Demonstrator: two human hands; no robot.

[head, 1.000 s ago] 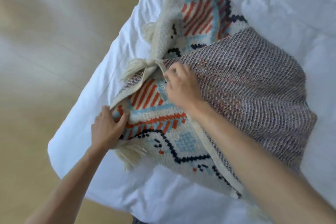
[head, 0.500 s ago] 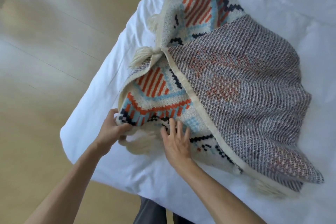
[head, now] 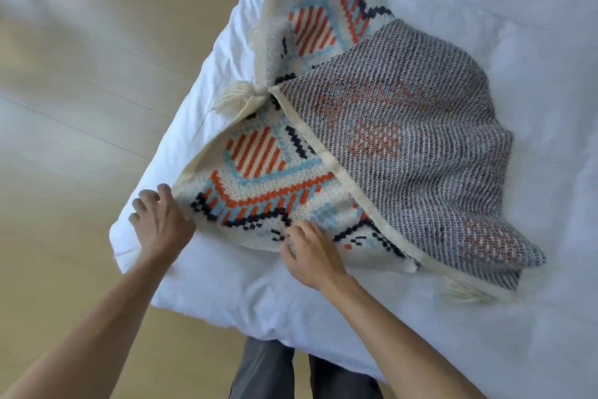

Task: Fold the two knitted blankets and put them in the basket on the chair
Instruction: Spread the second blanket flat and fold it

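**Blanket Partly Folded on Bed, Both Hands at Near Edge**

Where the white bed point(head: 420, 317) meets its near-left corner, the knitted blanket point(head: 259, 185) lies partly folded, patterned face up in orange, light blue, navy and cream. One flap point(head: 404, 139) is turned over onto it, exposing the grey reverse side. A cream tassel point(head: 238, 97) sits at the left edge where the flap's corner meets the border; a second tassel point(head: 466, 293) lies at the lower right.

The left hand point(head: 160, 224) rests on the bedding just beside the blanket's near-left corner, fingers loosely spread, gripping nothing. The right hand point(head: 312, 253) lies on the blanket's near edge, fingers curled against the knit; a pinch cannot be confirmed. Wooden floor point(head: 81, 107) shows to the left.
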